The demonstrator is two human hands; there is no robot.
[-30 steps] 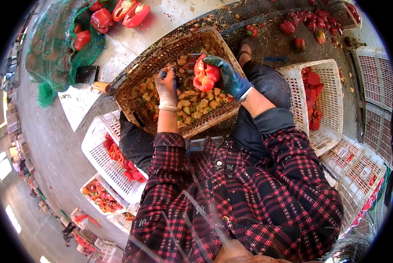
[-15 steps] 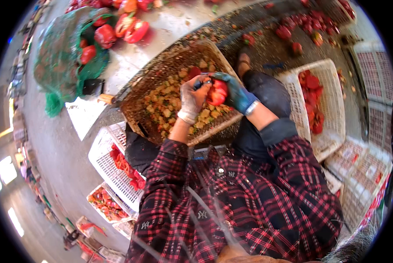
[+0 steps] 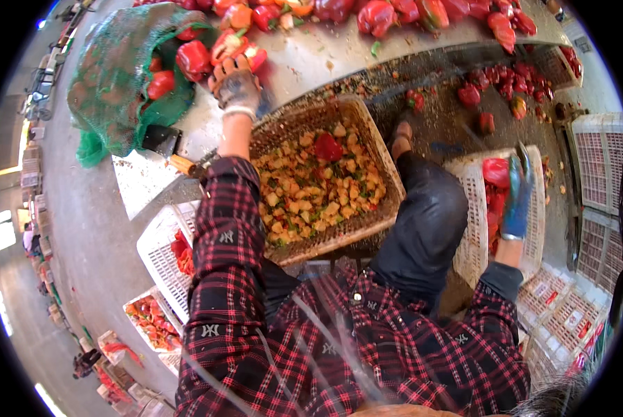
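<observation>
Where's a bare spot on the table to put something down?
Two spots look free: the table corner between the green net bag, the wooden-handled blade and the grey floor; and the strip between the red peppers and the brown crate, though scraps dot it. It's crowded along the far side, and by the left hand at the cut pepper.

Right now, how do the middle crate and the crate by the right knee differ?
1. Look: the middle crate is stained brown; the right-hand crate is mostly white.
2. Contents: the middle crate holds mostly yellowish chunks, with a red piece on top; the right-hand crate holds red pepper pieces.
3. Hand: the right hand is over the right-hand crate, not the middle crate.
Shared: both are open-topped.
</observation>
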